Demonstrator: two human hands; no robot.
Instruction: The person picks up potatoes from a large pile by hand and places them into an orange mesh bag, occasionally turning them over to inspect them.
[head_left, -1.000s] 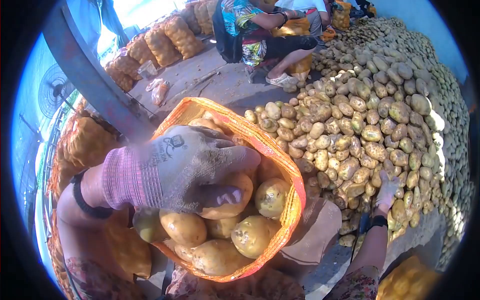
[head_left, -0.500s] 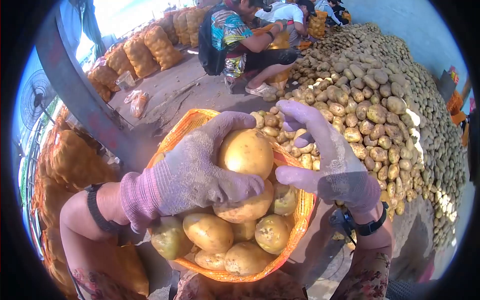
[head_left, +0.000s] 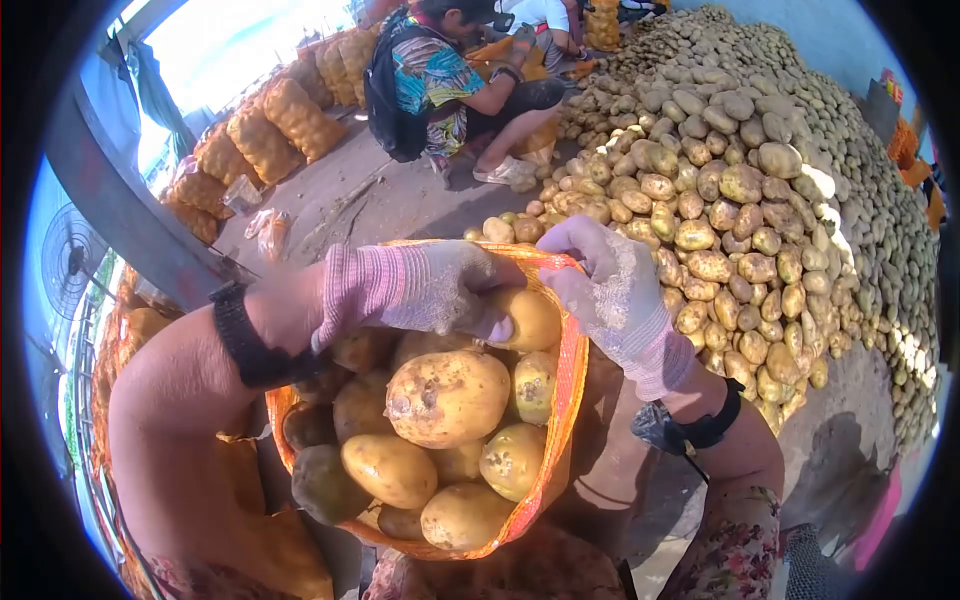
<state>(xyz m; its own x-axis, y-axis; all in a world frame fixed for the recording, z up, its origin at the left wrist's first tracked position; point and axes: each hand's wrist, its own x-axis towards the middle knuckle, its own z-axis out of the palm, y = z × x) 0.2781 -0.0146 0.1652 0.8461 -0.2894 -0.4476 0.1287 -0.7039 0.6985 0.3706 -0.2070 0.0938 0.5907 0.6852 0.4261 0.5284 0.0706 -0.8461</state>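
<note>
An orange mesh bag (head_left: 572, 400) full of potatoes stands open in front of me. My left hand (head_left: 435, 288), in a dusty purple-grey glove, reaches over the bag's far side with its thumb against a smooth yellow potato (head_left: 530, 322); its other fingers are partly hidden. The bag's far right rim is pinched in my right hand (head_left: 605, 285), gloved the same way. A large potato with dark scabby patches (head_left: 447, 398) lies on top in the middle. Around it are a smooth potato (head_left: 390, 470) and a greenish one (head_left: 514, 462).
A big heap of loose potatoes (head_left: 740, 210) rises to the right. Filled orange sacks (head_left: 265, 140) line the back left, near a metal post (head_left: 130, 200) and a fan (head_left: 72, 255). A person (head_left: 450, 90) squats ahead beside the heap, with others beyond.
My left hand has moved the smooth potato from above the middle to the bag's far right side. My right hand, earlier open in the air, has closed on the rim.
</note>
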